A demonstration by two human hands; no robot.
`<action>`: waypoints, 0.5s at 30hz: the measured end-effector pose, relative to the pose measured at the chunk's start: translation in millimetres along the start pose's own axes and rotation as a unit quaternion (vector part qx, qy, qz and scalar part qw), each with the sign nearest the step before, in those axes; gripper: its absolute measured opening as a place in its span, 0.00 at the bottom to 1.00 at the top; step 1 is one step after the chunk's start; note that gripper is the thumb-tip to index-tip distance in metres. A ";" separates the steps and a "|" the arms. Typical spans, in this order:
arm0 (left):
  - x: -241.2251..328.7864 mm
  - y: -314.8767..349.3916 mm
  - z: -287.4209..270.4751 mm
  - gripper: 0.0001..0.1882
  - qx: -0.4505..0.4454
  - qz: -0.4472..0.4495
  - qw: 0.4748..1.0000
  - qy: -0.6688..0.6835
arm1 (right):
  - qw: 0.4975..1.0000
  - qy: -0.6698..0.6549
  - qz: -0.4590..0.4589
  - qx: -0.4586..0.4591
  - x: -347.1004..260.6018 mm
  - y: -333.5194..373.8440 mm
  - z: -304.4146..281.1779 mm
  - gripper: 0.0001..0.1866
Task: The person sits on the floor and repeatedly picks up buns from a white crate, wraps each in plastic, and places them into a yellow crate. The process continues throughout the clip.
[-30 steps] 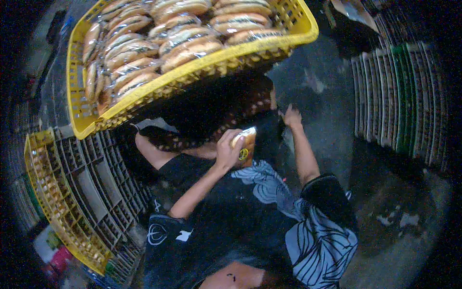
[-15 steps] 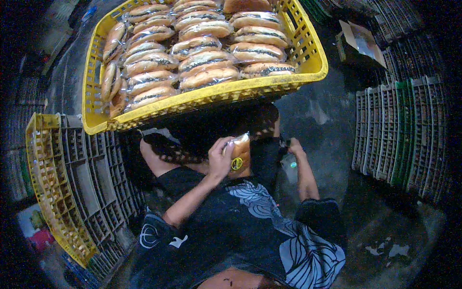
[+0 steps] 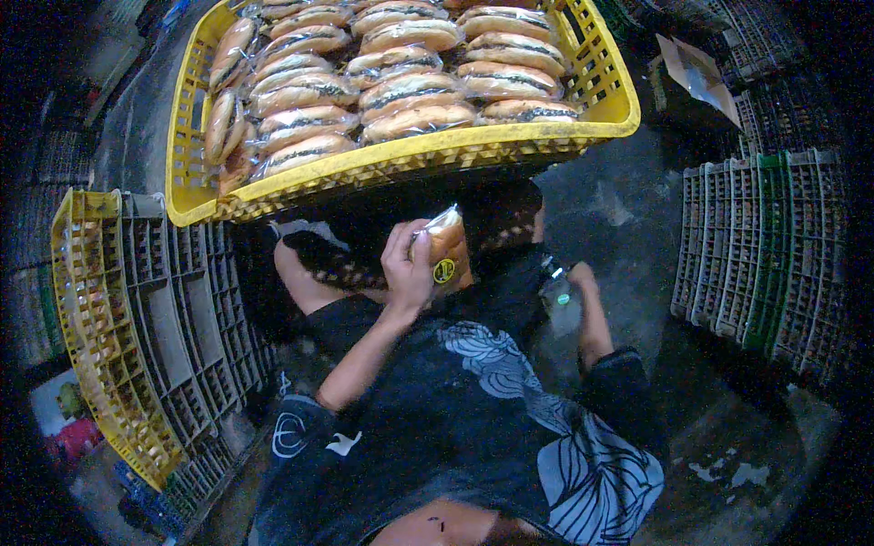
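Yellow crate [image 3: 410,151]: While both hands work below its near rim, it spans the upper view well apart from them; hard plastic walls, pierced like a grid, with scuffs along the lip.
Dark shirt [image 3: 382,446]: nearer the body than the hands; soft cloth with a pale, leaf-veined print running toward the right sleeve.
Grey crates on the left [image 3: 187,328]: well apart from the left hand, beside another yellow crate [image 3: 118,364]; rigid latticed plastic with flat panels.
Crates on the right [image 3: 728,259]: beyond the right hand; ribbed grey plastic with one green band.
Packed buns [image 3: 414,91]: inside the crate, beyond the hands; oval, golden, dark-filled, wrapped in crinkled, shiny clear film.
Left hand [image 3: 408,270]: fingers and thumb closed round the held bun.
Right hand [image 3: 584,275]: fingers curled, beside a pale translucent piece [image 3: 563,315]; whether it grips this, I cannot tell.
Held bun [image 3: 450,244]: in the left hand, apart from the right, below the crate; brown, smooth and blocky, its glossy film peaking at the top.
Round yellow label [image 3: 443,271]: on the bun's lower face, just beside the left hand; flat, with dark markings.
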State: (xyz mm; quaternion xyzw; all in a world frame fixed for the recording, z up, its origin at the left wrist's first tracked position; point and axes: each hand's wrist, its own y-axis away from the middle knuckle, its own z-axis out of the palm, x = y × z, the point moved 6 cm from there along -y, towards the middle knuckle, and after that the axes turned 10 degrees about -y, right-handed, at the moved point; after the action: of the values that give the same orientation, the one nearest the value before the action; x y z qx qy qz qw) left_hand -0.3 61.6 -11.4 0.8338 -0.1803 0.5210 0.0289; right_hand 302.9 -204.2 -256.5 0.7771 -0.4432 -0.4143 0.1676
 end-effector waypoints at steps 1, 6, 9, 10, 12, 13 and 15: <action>5.2 -2.4 3.4 0.10 -0.004 0.036 0.999 -0.013 | 0.995 -0.087 -0.018 -0.033 -20.6 7.3 -13.9 0.13; 29.7 2.9 13.4 0.09 -0.004 0.199 0.977 -0.069 | 0.815 -0.402 -0.369 -0.195 -271.6 116.8 -60.5 0.13; 48.2 5.0 15.4 0.09 -0.021 0.288 0.956 -0.048 | 0.806 -0.298 -0.458 -0.228 -346.8 146.4 -56.3 0.12; 56.5 4.2 11.9 0.09 -0.026 0.318 0.947 -0.040 | 0.824 -0.277 -0.448 -0.208 -356.0 141.7 -53.4 0.13; 67.9 0.6 2.6 0.09 -0.022 0.364 0.930 -0.035 | 0.887 -0.199 -0.344 -0.233 -360.8 133.6 -45.8 0.13; 70.5 0.6 -2.1 0.10 -0.017 0.384 0.923 -0.034 | 0.893 -0.193 -0.320 -0.249 -361.9 130.5 -40.7 0.13; 70.9 2.1 -9.2 0.10 -0.014 0.396 0.918 -0.016 | 0.903 -0.179 -0.270 -0.282 -364.1 122.6 -30.7 0.13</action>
State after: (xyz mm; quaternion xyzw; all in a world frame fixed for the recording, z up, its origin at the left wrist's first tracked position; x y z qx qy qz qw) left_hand 18.9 42.6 54.8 0.7023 -0.5033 0.4737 -0.1705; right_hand 163.7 26.3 19.3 0.7005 -0.1037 -0.6830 0.1790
